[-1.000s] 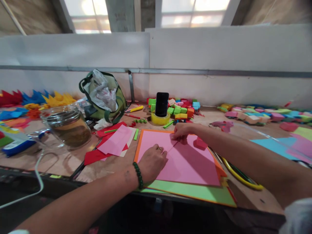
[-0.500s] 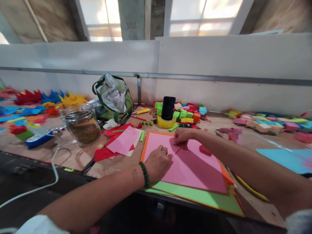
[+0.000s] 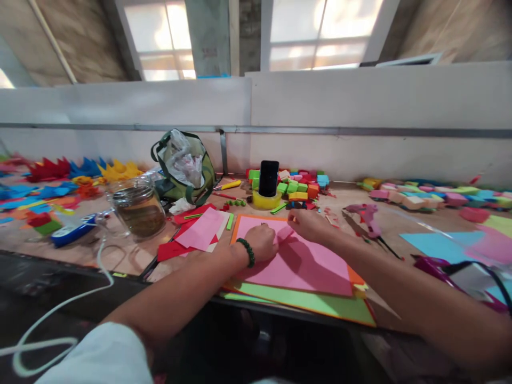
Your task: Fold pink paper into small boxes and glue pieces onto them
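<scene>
A stack of coloured paper lies at the table's front edge, with a pink sheet (image 3: 312, 272) on top and green paper (image 3: 320, 305) under it. Over the pink sheet, a small piece of pink paper (image 3: 285, 233) stands up between my hands. My left hand (image 3: 261, 242), with a green bead bracelet (image 3: 246, 252) at the wrist, is closed at the piece's left side. My right hand (image 3: 309, 224) pinches at its upper right. Both sets of fingertips are partly hidden.
Left of the stack lie red and pink paper pieces (image 3: 204, 229). A phone (image 3: 268, 178) leans on a yellow tape roll (image 3: 267, 200) behind it. A glass mug (image 3: 138, 208) and a green bag (image 3: 186, 165) stand left. A pink glue gun (image 3: 366, 216) lies right.
The small pink piece now shows raised between my hands, where a thin line showed on the sheet before. My hands have come closer together. The view has shifted, showing more of the glue gun.
</scene>
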`<state>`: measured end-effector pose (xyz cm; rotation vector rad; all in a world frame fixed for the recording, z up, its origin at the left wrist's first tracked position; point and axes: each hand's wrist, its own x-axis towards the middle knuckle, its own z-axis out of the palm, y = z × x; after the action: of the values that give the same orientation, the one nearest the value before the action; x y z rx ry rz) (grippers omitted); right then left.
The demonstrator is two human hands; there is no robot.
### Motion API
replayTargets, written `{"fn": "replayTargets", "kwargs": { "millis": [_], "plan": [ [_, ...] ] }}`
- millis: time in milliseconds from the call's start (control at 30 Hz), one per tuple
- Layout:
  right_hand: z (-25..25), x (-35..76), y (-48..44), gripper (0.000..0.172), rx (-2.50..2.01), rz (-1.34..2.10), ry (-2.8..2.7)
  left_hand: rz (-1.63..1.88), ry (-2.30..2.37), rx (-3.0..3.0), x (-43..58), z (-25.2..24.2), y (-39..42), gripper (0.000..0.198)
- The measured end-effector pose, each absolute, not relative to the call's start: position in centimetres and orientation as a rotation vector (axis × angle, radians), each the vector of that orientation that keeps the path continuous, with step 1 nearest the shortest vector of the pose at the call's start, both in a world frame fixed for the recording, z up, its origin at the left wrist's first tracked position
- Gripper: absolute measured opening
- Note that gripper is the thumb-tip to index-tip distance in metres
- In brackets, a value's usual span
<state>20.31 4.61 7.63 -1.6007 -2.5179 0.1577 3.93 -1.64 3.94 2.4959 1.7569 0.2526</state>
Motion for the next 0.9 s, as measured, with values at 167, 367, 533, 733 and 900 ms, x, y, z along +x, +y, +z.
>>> {"fn": "replayTargets", "kwargs": {
  "millis": [167, 367, 533, 733, 900],
  "plan": [
    [6.3, 23.6, 3.0, 0.024, -1.436, 0.285, -2.387, 0.251, 1.687, 2.426, 3.5, 4.2, -1.0, 0.027],
    [2.9, 24.0, 2.1, 0.025, -1.305, 0.436, -2.452, 0.337, 1.518, 2.237, 2.0, 4.1, -0.1, 0.03],
    [2.7, 23.1, 1.3, 0.026, -1.284, 0.406, -2.454, 0.484, 1.507, 1.981, 1.5, 3.4, -0.3, 0.022],
    [1.8, 23.0, 2.0, 0.03, -1.269, 0.735, -1.955, 0.704, 1.408, 1.74, 2.1, 4.3, -1.6, 0.02],
    [2.3, 22.7, 1.9, 0.032, -1.096, 1.144, -1.671, 0.621, 1.245, 1.572, 2.0, 4.9, -1.8, 0.022]
  ]
}}
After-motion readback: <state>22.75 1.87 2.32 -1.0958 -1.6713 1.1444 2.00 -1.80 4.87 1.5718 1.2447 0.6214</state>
